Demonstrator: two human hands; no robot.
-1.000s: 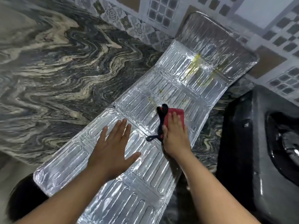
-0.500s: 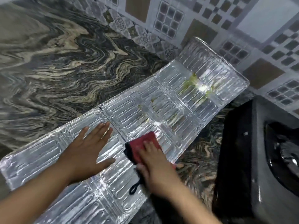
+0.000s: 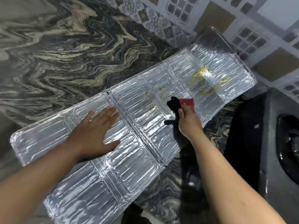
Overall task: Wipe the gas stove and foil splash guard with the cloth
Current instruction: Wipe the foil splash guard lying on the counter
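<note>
The foil splash guard (image 3: 129,167) lies flat across the marbled counter, its far end bent up against the tiled wall. Yellow-green stains (image 3: 203,76) mark its far panel, with smaller specks near the middle. My left hand (image 3: 95,133) presses flat on the foil, fingers spread. My right hand (image 3: 188,122) holds a red cloth with black trim (image 3: 188,102) against the foil just short of the stains. The gas stove (image 3: 267,143) stands dark at the right edge, one burner partly in view.
The swirled grey and cream counter (image 3: 64,54) stretches to the left and behind the foil. A patterned tile wall (image 3: 218,16) rises at the back right. The stove's side sits close to the foil's right edge.
My right hand has pushed the cloth forward along the foil toward the stained end. My left hand stays flat on the foil. The head view has shifted.
</note>
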